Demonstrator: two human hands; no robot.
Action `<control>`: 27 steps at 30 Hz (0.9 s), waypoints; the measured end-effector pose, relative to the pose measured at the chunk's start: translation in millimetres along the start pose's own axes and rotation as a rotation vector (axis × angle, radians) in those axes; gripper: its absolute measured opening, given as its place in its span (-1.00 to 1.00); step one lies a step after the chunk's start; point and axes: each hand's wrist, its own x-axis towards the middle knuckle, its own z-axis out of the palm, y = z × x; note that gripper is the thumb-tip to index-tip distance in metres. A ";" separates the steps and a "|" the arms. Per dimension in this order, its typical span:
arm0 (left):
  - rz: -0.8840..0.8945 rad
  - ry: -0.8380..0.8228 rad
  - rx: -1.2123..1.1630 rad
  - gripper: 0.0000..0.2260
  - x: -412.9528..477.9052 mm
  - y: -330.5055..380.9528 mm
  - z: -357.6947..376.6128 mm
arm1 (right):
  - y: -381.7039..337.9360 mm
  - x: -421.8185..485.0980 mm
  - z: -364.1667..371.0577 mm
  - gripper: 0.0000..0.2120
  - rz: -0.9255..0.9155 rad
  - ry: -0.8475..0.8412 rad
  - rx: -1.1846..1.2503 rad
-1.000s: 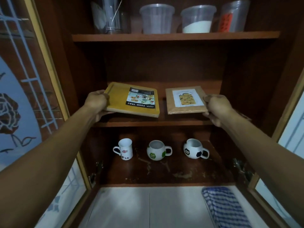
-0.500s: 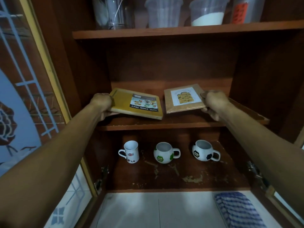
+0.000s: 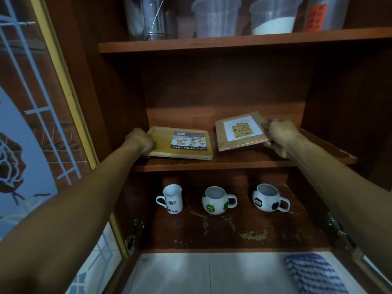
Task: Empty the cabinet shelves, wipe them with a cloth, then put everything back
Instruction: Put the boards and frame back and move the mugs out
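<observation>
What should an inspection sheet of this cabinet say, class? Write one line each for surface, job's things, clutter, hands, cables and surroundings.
Surface: middle shelf, front edge chipped at right; bottom shelf has pale worn patches.
Job's things: yellow food tray and brown flat pack on the middle shelf, the pack tilted; three mugs upright on the bottom shelf; plastic tubs and a glass jar on the top shelf; blue checked cloth on the white tiled counter.
Clutter: nothing seen.
Hands: left hand grips the tray's left edge; right hand grips the pack's right edge.
Cables: nothing seen.
Surroundings: open glass door with a flower pattern, at left.
</observation>
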 end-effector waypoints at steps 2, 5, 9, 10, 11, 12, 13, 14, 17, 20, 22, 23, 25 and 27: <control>-0.008 0.021 0.113 -0.71 -4.9 3.9 1.9 | 0.4 -0.6 0.3 -0.82 0.010 0.007 -0.026; 0.000 0.055 0.260 -0.66 -7.1 8.6 8.2 | 1.8 -1.5 1.2 -0.81 0.021 0.011 -0.051; 0.007 0.064 0.411 -0.63 -9.6 16.9 12.1 | 6.2 4.1 0.3 -0.88 0.051 0.016 -0.046; 0.017 0.066 0.452 -0.64 -10.9 18.5 12.7 | 7.7 5.9 0.2 -0.89 0.054 0.018 -0.048; 0.027 0.066 0.508 -0.65 -11.7 19.2 13.5 | 8.8 6.9 0.3 -0.90 0.051 0.018 -0.049; 0.038 0.061 0.570 -0.65 -12.1 19.3 14.7 | 10.1 8.1 0.1 -0.89 0.046 0.020 -0.048; 0.052 0.052 0.623 -0.65 -12.3 18.6 16.4 | 10.9 8.1 -0.1 -0.87 0.043 0.023 -0.048; 0.067 0.045 0.659 -0.65 -12.2 17.7 17.8 | 11.6 8.2 -0.1 -0.87 0.042 0.027 -0.049; 0.096 0.066 0.724 -0.65 -13.0 17.2 18.6 | 10.9 6.7 -1.2 -0.89 0.058 0.019 -0.067; 0.140 0.077 0.764 -0.66 -12.7 18.9 17.9 | 12.2 8.1 0.0 -0.88 0.064 0.015 -0.080; 0.149 0.063 0.758 -0.68 -11.5 19.0 16.8 | 13.8 8.9 1.7 -0.86 0.057 0.011 -0.085; 0.148 0.060 0.759 -0.69 -10.7 18.2 15.9 | 14.2 8.4 3.3 -0.85 0.052 0.009 -0.086; 0.162 0.060 0.774 -0.71 -9.4 16.4 13.8 | 14.6 8.0 6.0 -0.84 0.049 0.003 -0.091; 0.186 0.054 0.815 -0.73 -8.0 14.6 12.1 | 15.3 7.9 8.3 -0.85 0.061 -0.004 -0.103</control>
